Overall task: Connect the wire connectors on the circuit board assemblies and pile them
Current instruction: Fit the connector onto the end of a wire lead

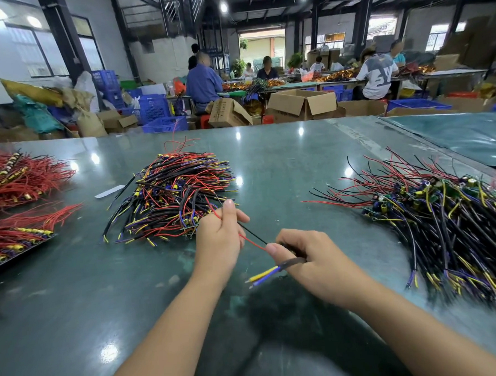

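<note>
The circuit board assembly (275, 257) in work is held above the green table (282, 158), between the person's two hands, at the near middle of the view; its red wire (250, 241) and black wire (251, 230) run slanting from the left hand (220, 237) down to the right hand (306, 256); the left hand has its fingers curled round the upper ends of those two wires, thumb upright; the right hand pinches the lower part with thumb against fingers, and a black sleeved lead with yellow and blue ends (266, 273) sticks out leftward beneath its thumb; the board itself is hidden inside the right hand, so whether any connector is joined cannot be told; just beyond the left hand lies the middle pile of assemblies (173, 194), a tangle of black, red, yellow and purple wires touching the tabletop; to the right, well apart from the hands, spreads the right pile of assemblies (447, 221), with small green boards and capacitors showing at its far edge; at the left edge lie bundles of red wires (22, 180), and the nearer bundle rests in a dark tray (22, 254) along with yellow-tipped parts; a white strip (109, 191) lies flat beside the middle pile; past the table stand open cardboard boxes (303, 104) and blue plastic crates (164, 123), whose contents cannot be made out; seated workers (202, 84) sit at far benches.
</note>
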